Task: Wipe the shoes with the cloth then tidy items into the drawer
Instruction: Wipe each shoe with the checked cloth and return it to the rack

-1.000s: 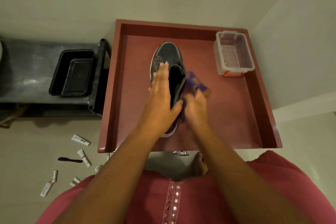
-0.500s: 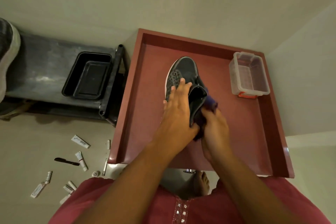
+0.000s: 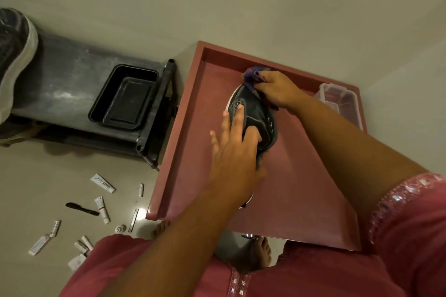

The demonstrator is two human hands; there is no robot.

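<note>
A dark shoe (image 3: 255,113) with a white sole lies in the reddish-brown drawer (image 3: 183,128). My left hand (image 3: 235,152) holds the shoe, fingers straight along its left side and the thumb hooked into its opening. My right hand (image 3: 275,90) grips a purple cloth (image 3: 252,76) and presses it on the toe of the shoe, near the drawer's far wall. A second dark shoe (image 3: 14,55) with a pale sole sits at the far left on a grey shelf.
A clear plastic box (image 3: 342,101) stands in the drawer's far right corner. A black tray (image 3: 125,99) rests on the grey shelf (image 3: 67,89) left of the drawer. Several small tubes (image 3: 102,183) and a dark tool (image 3: 82,208) lie scattered on the floor.
My right hand has carried the cloth from the shoe's right side near the heel up to the toe. The left hand stays on the shoe. The view has swung to the left.
</note>
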